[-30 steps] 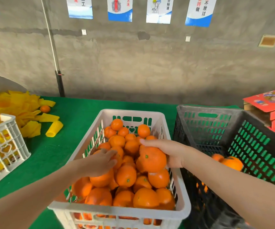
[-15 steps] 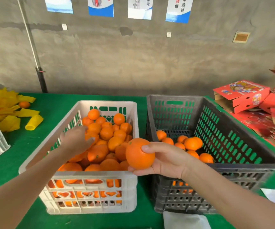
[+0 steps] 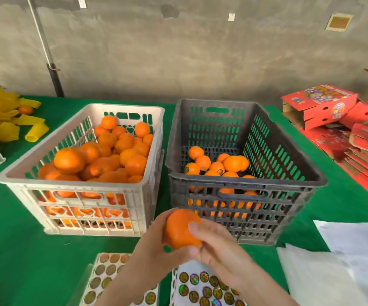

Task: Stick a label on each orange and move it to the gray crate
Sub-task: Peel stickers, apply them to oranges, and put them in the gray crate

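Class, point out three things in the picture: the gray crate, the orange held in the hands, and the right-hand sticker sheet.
gray crate (image 3: 278, 184), head view, on its near rim.
held orange (image 3: 182, 228), head view, on its bare front skin.
sticker sheet (image 3: 200, 289), head view, middle of the right-hand sheet.

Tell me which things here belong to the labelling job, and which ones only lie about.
Job: round orange fruit gripped by left hand and right hand; white plastic crate of oranges; gray plastic crate; sheets of round stickers.
Lying about: yellow foam net sleeves; red cardboard boxes; white paper sheets.
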A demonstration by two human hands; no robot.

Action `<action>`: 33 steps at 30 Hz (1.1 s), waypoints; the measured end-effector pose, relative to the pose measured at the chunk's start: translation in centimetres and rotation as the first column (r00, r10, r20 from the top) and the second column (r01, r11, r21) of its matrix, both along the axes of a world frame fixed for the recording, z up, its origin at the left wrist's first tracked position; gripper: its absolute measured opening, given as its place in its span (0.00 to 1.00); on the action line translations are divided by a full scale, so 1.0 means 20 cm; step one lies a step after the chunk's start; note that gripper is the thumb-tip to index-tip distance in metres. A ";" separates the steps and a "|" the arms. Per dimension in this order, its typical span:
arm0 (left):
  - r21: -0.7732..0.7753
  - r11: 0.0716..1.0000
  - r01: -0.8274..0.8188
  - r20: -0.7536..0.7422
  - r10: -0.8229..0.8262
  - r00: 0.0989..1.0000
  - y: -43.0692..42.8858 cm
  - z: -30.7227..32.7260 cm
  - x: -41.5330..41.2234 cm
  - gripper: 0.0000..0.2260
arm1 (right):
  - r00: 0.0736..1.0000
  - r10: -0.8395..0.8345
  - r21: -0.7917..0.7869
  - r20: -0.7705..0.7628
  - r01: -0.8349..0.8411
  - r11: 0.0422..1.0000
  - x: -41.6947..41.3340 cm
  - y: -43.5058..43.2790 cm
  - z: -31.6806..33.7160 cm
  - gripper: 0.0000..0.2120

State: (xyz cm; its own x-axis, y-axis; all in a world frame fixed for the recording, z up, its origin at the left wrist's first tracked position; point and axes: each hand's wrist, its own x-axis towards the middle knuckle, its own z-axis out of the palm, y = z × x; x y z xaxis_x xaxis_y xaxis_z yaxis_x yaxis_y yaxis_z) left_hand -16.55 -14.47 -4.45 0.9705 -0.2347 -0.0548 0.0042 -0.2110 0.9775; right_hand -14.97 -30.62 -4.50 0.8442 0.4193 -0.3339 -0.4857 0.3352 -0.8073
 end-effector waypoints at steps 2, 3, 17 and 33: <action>0.068 0.994 -0.081 -0.025 0.083 0.996 -0.08 -0.08 0.00 0.34 | 0.998 -0.058 -0.074 -0.021 0.056 0.996 -0.03 -0.03 -0.07 0.27; 0.085 0.988 -0.131 -0.031 0.134 0.990 -0.10 -0.11 0.00 0.32 | 0.998 -0.055 -0.124 0.005 0.055 0.991 -0.03 -0.04 -0.11 0.27; -0.288 0.858 -0.424 -0.656 0.146 0.741 -0.11 -0.57 0.01 0.44 | 0.778 0.479 -0.889 0.406 0.214 0.405 -0.05 -0.22 -0.63 0.10; -0.189 0.926 -0.327 -0.666 0.124 0.735 -0.09 -0.67 0.12 0.40 | 0.769 0.625 -0.989 0.133 0.143 0.034 -0.02 -0.05 -0.72 0.09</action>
